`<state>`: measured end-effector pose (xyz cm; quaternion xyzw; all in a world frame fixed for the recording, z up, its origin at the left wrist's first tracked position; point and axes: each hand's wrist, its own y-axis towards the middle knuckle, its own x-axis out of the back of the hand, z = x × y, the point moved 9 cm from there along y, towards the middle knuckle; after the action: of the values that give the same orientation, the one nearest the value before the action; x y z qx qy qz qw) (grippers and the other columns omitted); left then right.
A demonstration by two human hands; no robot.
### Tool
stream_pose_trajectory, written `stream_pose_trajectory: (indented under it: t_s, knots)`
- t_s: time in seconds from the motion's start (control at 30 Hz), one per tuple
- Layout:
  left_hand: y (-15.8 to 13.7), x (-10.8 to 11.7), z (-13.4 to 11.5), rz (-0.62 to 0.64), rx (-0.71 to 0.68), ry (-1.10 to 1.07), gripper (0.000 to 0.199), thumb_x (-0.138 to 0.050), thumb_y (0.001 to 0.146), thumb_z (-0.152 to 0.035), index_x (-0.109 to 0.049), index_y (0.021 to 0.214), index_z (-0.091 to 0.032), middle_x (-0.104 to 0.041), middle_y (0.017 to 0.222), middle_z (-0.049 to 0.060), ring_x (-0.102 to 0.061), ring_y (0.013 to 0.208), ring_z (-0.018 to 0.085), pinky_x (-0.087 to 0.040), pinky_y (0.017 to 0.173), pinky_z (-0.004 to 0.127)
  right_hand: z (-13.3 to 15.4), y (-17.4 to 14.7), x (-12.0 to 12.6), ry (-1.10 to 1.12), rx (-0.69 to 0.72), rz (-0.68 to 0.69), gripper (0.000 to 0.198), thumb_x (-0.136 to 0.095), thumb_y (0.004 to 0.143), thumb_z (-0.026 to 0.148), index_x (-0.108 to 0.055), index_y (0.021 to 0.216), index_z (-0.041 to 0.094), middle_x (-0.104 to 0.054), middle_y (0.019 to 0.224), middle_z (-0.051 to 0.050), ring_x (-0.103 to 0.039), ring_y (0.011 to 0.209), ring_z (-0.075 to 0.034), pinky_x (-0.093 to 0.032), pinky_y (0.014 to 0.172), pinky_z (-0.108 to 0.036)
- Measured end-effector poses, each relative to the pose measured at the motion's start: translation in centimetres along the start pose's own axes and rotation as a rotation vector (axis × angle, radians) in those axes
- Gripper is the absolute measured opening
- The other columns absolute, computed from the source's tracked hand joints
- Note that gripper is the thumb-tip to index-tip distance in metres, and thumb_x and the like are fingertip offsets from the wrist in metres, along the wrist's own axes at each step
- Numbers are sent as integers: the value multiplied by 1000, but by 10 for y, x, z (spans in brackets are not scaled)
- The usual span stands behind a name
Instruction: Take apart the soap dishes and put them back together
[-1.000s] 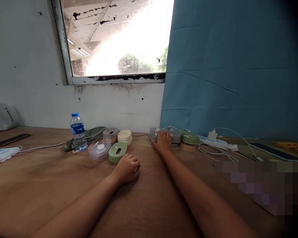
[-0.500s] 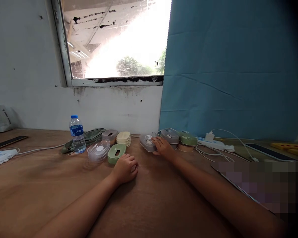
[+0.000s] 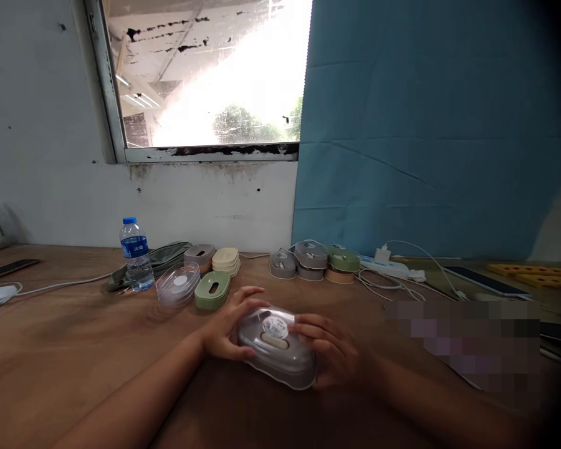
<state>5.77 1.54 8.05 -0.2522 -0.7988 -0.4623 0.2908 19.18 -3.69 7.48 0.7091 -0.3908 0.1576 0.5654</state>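
A grey oval soap box (image 3: 280, 358) with a clear lid and a round printed label is between my hands, near the table's front middle. My left hand (image 3: 229, 327) grips its left end, thumb on the near side and fingers over the far side. Around the right end curls my right hand (image 3: 330, 349), with its fingers on the lid. Beyond my left hand stand a green box part with a slot (image 3: 212, 292), stacked clear lids (image 3: 178, 284), a stack of cream inserts (image 3: 226, 259) and a grey slotted part (image 3: 199, 252).
Lidded grey boxes (image 3: 311, 255) and a green one (image 3: 342, 257) stand stacked at the back. A water bottle (image 3: 137, 255) stands at left. On the right are a power strip (image 3: 384, 267), cables, a phone (image 3: 486, 282) and a blurred-out patch.
My right hand has brought the grey box from the back stacks toward me. My left hand has opened from a loose curl and taken the box's left end. The view has shifted slightly right.
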Motion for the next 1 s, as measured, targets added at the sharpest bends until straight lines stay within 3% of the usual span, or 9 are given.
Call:
stream_pose_trajectory:
  t_s: [0.13,0.23,0.4,0.6,0.83,1.0]
  knots:
    - [0,-19,0,210,50,-6,80,-64,56,-53,-39,124,-18,-39,124,13,-39,114,29,-32,97,41,1,-11,-10,93,-3,19,51,-56,76,42,-38,112,10,-58,107,-18,-45,112,-27,-46,86,-42]
    - [0,-21,2,254,125,11,81,-70,53,-46,-40,123,-18,-44,120,12,-46,108,26,-36,94,36,-10,-19,-18,207,-52,51,55,-61,73,37,-35,115,13,-56,110,-17,-43,114,-25,-45,88,-41]
    - [1,-19,1,207,163,39,80,-73,51,-46,-44,120,-18,-47,117,11,-47,106,25,-37,94,34,-25,-25,-23,355,-139,164,57,-61,74,37,-34,119,17,-50,119,-15,-39,119,-24,-39,95,-42]
    - [3,-24,3,133,221,36,72,-70,56,-44,-46,120,-21,-48,119,9,-48,106,24,-38,93,34,-36,-29,-25,338,-251,336,56,-59,76,27,-33,126,22,-37,134,-12,-33,124,-21,-37,99,-38]
    - [7,-15,6,-60,370,23,51,-65,64,-45,-59,106,-18,-57,102,8,-55,89,21,-45,78,30,-54,-36,-24,295,-454,310,58,-57,76,22,-31,127,25,-36,135,-8,-38,121,-20,-39,97,-37]
    - [0,-13,25,-140,508,-95,38,-50,77,-46,-64,94,-15,-62,84,6,-57,69,15,-45,59,24,-62,-41,-26,353,-560,250,63,-55,77,20,-23,131,24,-39,133,-10,-44,116,-20,-45,91,-36]
